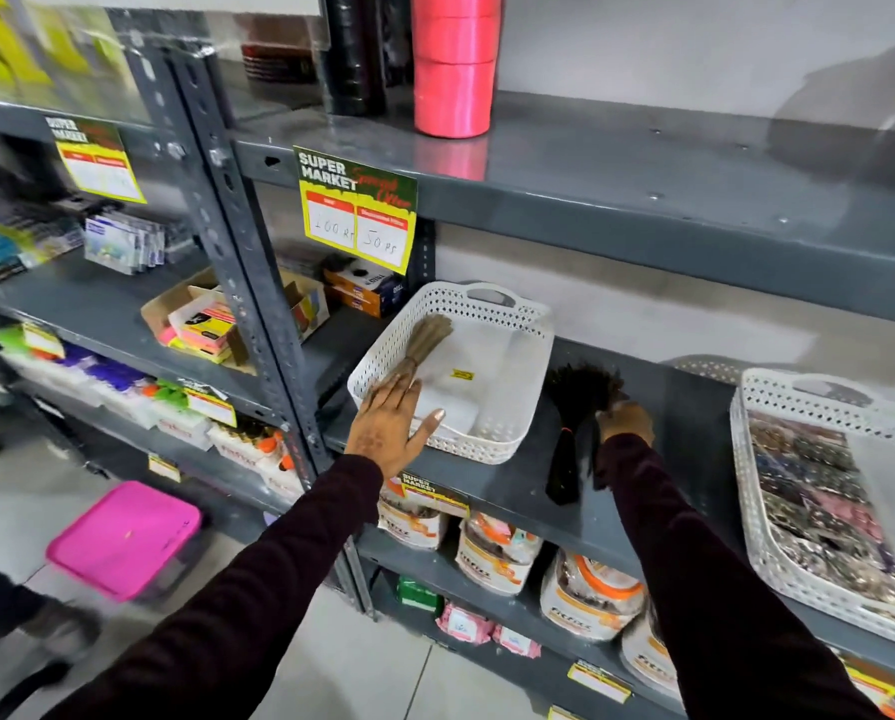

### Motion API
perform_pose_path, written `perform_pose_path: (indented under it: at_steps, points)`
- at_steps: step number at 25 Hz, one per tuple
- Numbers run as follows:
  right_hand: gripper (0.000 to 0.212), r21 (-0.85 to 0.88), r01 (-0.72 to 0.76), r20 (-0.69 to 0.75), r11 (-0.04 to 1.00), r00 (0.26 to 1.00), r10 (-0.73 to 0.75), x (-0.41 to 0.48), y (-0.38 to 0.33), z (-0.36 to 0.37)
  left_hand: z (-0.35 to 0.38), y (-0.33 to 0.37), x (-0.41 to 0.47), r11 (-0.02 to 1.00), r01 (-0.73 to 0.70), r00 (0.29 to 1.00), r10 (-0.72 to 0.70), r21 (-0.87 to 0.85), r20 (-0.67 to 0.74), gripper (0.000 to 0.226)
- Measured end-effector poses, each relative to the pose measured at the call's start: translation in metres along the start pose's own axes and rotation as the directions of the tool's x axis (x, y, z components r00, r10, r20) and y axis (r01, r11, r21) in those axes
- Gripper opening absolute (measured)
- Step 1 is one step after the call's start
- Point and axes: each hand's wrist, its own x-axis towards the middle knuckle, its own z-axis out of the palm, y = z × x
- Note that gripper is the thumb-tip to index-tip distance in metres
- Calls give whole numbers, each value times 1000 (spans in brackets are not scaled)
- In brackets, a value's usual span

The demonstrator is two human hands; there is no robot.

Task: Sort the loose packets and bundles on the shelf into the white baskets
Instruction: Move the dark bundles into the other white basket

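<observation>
Below the yellow "SUPER MARKET" tag (357, 207) handwritten "100" and "50", the left hand (391, 426) lies open-palmed on the white basket (508, 324) holding a brown bundle (424, 340), while the right hand (626, 420), right of that basket, grips a black bundle (572, 407) on the shelf (684, 407).

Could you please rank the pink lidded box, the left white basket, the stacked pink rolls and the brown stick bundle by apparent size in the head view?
1. left white basket
2. pink lidded box; close, ranking unsure
3. stacked pink rolls
4. brown stick bundle
</observation>
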Motion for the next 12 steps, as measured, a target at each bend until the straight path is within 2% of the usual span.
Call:
perform_pose_path:
  at_steps: [2,4,6,9,12]
  points:
    - [29,93,42,-91,995,995,-34,0,-27,-7,6,-5,4,1000,27,999,-27,-12,-22,91]
    - [30,120,166,-187,979,972,-142,-3,-60,-11,11,-8,4,999,29,999,-30,-23,-43,84]
    - [29,149,288,-224,946,942,-251,-12,-93,-4,15,-11,4,1000,27,998,-28,-14,-62,76]
    - [28,180,367,-181,913,924,-336,-25,-132,27,16,-13,6,1000,29,998,-30,-12,-54,71]
    - [30,52,380,-48,923,924,-378,-33,-145,70,15,-12,5,999,35,998,-36,-19,-57,82]
